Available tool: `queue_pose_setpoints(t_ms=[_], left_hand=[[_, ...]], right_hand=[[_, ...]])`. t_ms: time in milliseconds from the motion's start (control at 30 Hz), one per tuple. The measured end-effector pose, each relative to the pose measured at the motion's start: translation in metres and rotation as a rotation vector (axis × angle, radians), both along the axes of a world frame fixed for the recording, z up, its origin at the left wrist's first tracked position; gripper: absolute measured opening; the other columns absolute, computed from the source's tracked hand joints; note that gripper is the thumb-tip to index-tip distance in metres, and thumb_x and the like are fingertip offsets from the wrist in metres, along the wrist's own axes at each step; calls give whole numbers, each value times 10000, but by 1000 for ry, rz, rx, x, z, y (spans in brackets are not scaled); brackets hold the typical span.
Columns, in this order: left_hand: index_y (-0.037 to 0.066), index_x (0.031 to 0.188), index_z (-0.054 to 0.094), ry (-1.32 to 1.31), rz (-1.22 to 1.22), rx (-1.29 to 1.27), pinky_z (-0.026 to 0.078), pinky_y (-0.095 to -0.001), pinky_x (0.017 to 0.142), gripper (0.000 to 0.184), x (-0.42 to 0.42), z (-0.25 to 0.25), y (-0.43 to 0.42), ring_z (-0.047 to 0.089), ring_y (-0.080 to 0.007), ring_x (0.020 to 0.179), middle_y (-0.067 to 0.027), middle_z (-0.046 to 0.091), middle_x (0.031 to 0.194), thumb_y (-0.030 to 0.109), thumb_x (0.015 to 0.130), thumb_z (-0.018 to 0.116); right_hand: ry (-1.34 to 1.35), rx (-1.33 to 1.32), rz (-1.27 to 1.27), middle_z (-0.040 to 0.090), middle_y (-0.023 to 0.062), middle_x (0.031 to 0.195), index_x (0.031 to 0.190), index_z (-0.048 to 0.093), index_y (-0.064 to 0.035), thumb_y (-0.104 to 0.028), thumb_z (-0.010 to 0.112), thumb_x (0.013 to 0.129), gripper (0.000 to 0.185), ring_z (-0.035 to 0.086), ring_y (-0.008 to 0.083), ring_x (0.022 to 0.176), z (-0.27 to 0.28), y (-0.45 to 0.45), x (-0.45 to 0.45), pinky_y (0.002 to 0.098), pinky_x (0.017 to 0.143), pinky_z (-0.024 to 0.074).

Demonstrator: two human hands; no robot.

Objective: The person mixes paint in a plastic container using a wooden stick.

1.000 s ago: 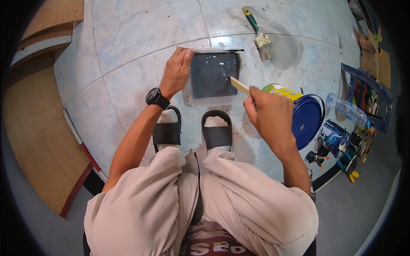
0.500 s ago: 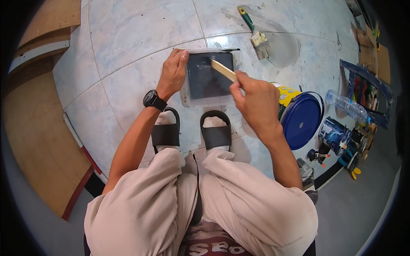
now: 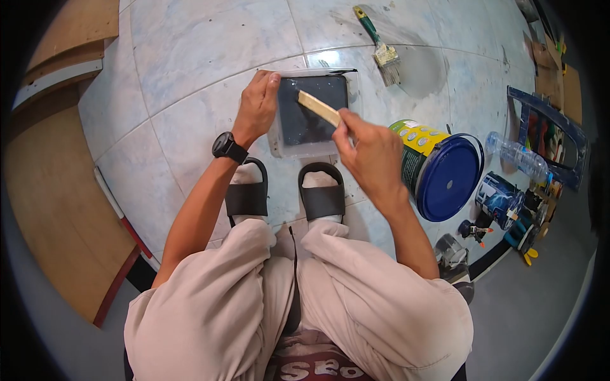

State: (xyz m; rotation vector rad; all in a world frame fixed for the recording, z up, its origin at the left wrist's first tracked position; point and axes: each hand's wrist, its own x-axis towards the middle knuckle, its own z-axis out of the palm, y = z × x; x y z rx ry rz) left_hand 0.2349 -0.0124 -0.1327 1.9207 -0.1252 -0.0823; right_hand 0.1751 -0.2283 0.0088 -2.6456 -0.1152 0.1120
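A clear plastic container (image 3: 298, 152) stands on the floor in front of my feet, holding dark grey liquid (image 3: 311, 130) that looks like paint. My left hand (image 3: 257, 105) grips its left rim, thumb on top. In my right hand (image 3: 372, 152) is a flat wooden stick (image 3: 319, 108), pinched between thumb and fingers. The stick's far end dips into the liquid near the container's upper left part, and its tip is hidden there. Small bubbles dot the dark surface.
A paintbrush (image 3: 384, 54) with a green handle lies beyond the container. To the right are a paint bucket (image 3: 450, 181) with a blue lid, a plastic bottle (image 3: 518, 157), a blue can (image 3: 497, 198) and a dark blue frame (image 3: 575, 143). Wooden furniture (image 3: 57, 190) stands at left.
My right hand has moved left and slightly down, carrying the stick's tip leftward through the liquid. More of the paint bucket shows. My left hand stays on the container's rim.
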Motion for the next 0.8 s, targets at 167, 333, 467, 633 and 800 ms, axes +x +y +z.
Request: queue_pose_setpoints(t_ms=[167, 333, 467, 633, 800], left_hand=[[-71, 1113, 648, 30, 20, -17, 508, -402, 862, 404, 0, 2, -1, 636, -386, 931, -212, 648, 1097, 278, 1157, 449], [-67, 1110, 647, 11, 11, -11, 509, -404, 859, 411, 0, -2, 0, 638, -388, 928, -211, 649, 1095, 286, 1160, 443], [-65, 1100, 642, 3, 7, -12, 507, -410, 860, 412, 1, -3, 0, 633, -394, 927, -213, 647, 1090, 289, 1160, 439], [-70, 1095, 637, 22, -9, 7, 506, -413, 866, 406, 1, -3, 3, 632, -398, 936, -217, 645, 1094, 281, 1158, 442], [-76, 1093, 632, 9, 13, 2, 505, -411, 866, 397, 1, 0, -1, 631, -396, 937, -223, 642, 1098, 270, 1156, 447]], right_hand=[[-36, -176, 9, 663, 173, 633, 916, 709, -75, -166, 688, 934, 95, 674, 407, 591, 18, -27, 2, 496, 550, 511], [113, -37, -68, 653, 201, 644, 972, 777, -71, -181, 691, 930, 146, 670, 406, 586, 18, -34, -32, 478, 562, 502], [113, 240, -185, 652, 216, 660, 1048, 796, -64, -177, 697, 939, 186, 677, 413, 599, -18, -17, -36, 461, 582, 521], [24, 161, -129, 669, 185, 677, 1046, 780, -60, -165, 702, 941, 168, 689, 389, 618, 6, -22, -8, 464, 570, 503], [-93, -318, 180, 675, 80, 657, 973, 724, -74, -207, 736, 940, 137, 698, 319, 607, 28, -36, 24, 435, 549, 505]])
